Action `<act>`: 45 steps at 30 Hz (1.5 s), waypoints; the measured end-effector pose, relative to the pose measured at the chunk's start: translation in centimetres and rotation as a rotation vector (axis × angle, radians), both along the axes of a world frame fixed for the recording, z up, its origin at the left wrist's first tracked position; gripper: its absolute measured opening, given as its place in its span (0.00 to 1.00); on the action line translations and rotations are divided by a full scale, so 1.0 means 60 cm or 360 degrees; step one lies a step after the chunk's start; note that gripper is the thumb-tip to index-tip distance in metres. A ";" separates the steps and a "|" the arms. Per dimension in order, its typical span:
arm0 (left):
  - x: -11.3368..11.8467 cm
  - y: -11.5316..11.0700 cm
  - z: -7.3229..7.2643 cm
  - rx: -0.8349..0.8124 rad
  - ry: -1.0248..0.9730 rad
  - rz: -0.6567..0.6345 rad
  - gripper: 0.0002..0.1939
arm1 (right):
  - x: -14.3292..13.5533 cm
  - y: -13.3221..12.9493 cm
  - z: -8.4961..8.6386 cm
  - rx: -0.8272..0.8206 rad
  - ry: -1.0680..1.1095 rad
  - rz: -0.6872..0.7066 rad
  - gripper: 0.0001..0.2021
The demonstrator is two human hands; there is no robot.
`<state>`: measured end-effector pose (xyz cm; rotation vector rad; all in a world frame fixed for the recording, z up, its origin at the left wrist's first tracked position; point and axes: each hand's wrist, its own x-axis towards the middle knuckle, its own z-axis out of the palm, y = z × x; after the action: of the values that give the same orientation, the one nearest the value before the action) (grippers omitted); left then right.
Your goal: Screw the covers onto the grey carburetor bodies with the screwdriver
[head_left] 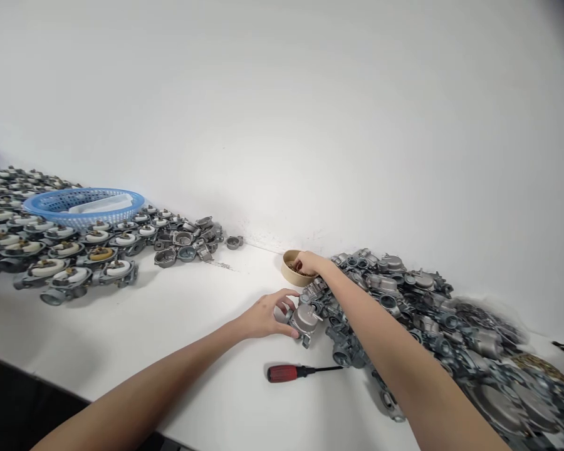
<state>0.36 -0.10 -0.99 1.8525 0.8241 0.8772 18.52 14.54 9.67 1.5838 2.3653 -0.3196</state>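
Note:
My left hand (270,315) is wrapped round the left side of a grey metal carburetor (305,318), thumb at its front and fingers behind, on the white table. Inside a round tan bowl (289,270) of small brass-coloured pieces are the fingertips of my right hand (308,263); they are pressed together, and what they hold is hidden. A screwdriver (284,373) with a red and black handle lies in front of the carburetor, its shaft pointing right.
Piled carburetors (385,285) stretch along the right, under my right forearm. At the left stand rows of carburetor bodies with white floats (70,275), a blue basket (84,219) and a heap of metal bowls (183,239). A white wall (282,125) rises behind the table (192,382).

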 end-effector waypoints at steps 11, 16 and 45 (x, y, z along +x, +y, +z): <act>-0.012 0.014 -0.004 0.0017 -0.0018 -0.0165 0.42 | 0.009 0.018 -0.029 0.0052 -0.0188 -0.0012 0.15; -0.016 0.010 0.005 -0.0016 -0.0063 -0.0266 0.36 | 0.010 0.019 -0.032 0.0135 -0.0187 0.0011 0.16; -0.024 0.008 0.022 -0.0071 -0.0001 -0.0152 0.29 | 0.052 -0.001 0.004 0.0354 0.0149 0.0113 0.13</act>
<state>-1.08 0.40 0.31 1.8365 0.7429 0.7935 21.63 14.48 9.93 1.6049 2.5994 -0.1212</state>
